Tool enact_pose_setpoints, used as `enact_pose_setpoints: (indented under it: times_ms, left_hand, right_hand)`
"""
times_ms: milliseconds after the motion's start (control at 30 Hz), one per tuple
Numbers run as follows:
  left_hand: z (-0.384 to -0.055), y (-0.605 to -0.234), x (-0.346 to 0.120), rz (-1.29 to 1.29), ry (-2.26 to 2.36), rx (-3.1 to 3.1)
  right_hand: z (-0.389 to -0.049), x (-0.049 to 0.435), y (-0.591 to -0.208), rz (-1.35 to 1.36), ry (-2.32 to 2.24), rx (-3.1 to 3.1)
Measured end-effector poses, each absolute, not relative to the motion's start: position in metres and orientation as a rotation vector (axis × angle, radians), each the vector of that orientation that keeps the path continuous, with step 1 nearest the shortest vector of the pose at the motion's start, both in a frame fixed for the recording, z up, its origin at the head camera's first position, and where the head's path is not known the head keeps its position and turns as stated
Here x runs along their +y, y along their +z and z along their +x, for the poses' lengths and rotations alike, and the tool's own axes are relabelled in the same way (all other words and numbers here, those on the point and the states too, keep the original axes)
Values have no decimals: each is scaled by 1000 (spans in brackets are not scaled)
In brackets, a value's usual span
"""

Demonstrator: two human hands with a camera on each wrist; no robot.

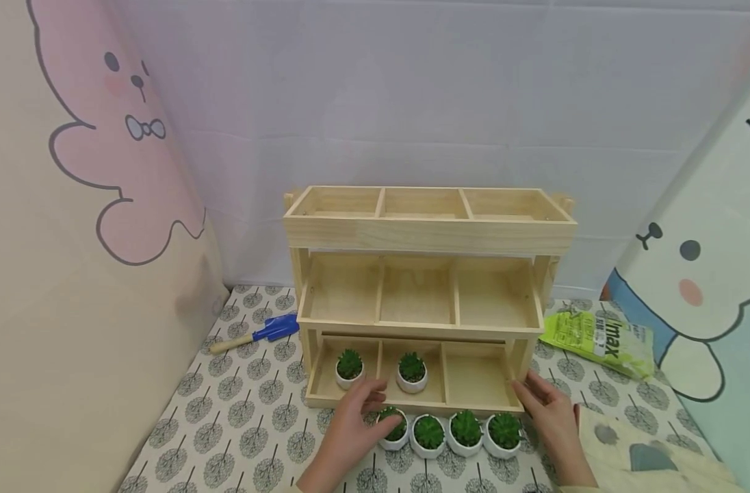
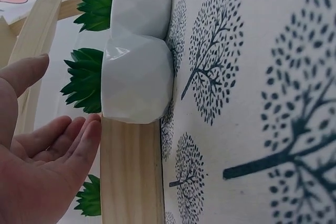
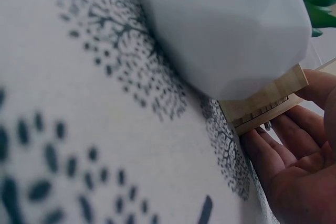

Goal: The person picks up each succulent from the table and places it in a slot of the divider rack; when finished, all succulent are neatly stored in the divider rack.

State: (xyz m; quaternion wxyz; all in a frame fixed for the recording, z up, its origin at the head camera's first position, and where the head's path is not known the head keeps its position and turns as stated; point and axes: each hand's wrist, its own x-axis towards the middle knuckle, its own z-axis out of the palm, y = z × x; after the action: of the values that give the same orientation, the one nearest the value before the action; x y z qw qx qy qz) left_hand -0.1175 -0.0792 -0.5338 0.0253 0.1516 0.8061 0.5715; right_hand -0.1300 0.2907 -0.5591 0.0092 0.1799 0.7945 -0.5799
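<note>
On table (image 1: 270, 392), far side: three-tier wooden planter rack (image 1: 430, 236), likely light, stiff, best held by ends; right hand (image 1: 553, 416) grips lower right end, left hand (image 1: 352, 421) unclosed.

Pale fabric bkgd (image 1: 412, 89) — pink cartoon animal (image 1: 122, 164) L, white one (image 1: 722, 281) R — tree-print tblcloth (image 1: 252, 404).

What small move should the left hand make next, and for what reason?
Probably the left hand should grip the leftmost front pot: the hand is beside it, and the right compartment of the bottom tray holds no pot.
</note>
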Motion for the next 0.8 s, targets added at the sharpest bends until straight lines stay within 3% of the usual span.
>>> enact_pose_setpoints:
  times_ms: [800]
  left_hand:
    - [-97, -555, -90, 446, 1551, 2607]
  right_hand:
    - [-131, 290, -557, 568, -1821, 2473]
